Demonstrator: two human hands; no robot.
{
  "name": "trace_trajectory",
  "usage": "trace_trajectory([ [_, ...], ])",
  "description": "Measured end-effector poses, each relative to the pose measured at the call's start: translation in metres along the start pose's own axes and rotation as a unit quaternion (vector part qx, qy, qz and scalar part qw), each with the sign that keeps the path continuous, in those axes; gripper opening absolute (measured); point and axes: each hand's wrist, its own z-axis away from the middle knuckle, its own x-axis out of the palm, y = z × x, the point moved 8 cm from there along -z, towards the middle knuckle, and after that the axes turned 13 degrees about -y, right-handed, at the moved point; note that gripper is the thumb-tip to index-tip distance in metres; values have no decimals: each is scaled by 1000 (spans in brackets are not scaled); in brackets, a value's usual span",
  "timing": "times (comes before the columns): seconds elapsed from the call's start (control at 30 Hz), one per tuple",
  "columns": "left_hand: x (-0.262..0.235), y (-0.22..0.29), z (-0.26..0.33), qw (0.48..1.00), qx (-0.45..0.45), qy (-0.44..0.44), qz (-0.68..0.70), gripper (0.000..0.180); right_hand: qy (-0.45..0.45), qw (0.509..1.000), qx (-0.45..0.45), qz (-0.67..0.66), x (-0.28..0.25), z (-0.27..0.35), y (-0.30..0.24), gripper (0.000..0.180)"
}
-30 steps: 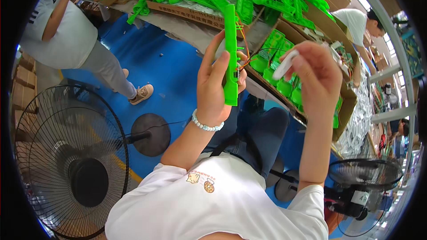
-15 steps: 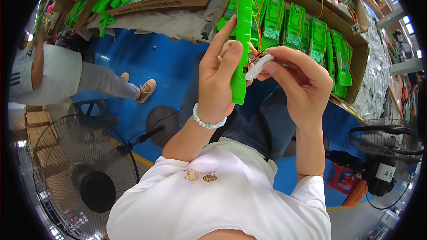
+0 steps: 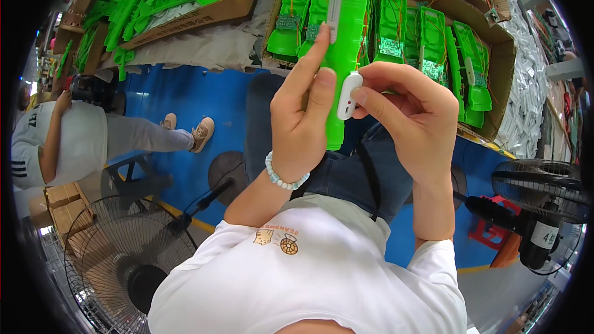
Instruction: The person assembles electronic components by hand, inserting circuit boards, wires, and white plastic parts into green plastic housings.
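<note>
My left hand [image 3: 304,108] is wrapped round a long green plastic housing [image 3: 346,28], held upright in front of me with a pale label strip near its far end. Between the thumb and fingers of my right hand [image 3: 411,108] is a small white oval plastic cover [image 3: 350,96] with a small slot and a reddish dot. The cover lies against the side of the housing, near its lower end. The inner side of the housing is turned away, and my right fingertips behind the cover are partly hidden.
Beyond my hands, a cardboard box [image 3: 502,96] holds several green housings with circuit boards and wires. Another carton [image 3: 207,20] of green parts stands at the far left. Fans [image 3: 133,260] flank me, the second [image 3: 535,210] at right. A person [image 3: 74,142] is at the left.
The green housing has turned so its broad outer face and label show. The white cover has turned upright and now lies against the housing; wires seen beside it are hidden.
</note>
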Motion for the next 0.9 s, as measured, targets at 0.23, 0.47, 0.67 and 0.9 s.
trace_trajectory([
  [0.23, -2, 0, 1, 998, 56, 27, 33, 48, -18, 995, 53, -78, 6, -6, 9, 18],
  [0.47, -6, -2, 9, 994, 73, 72, 35, 54, -37, 990, 74, -117, 10, -8, 12, 17],
  [0.67, 2, -1, 11, 990, 113, 67, 45, 52, -43, 990, 79, -109, 5, -5, 11, 16],
  [0.9, 9, -3, 17, 985, 157, 71, 28, 51, -59, 991, 57, -105, 2, 1, 6, 16],
])
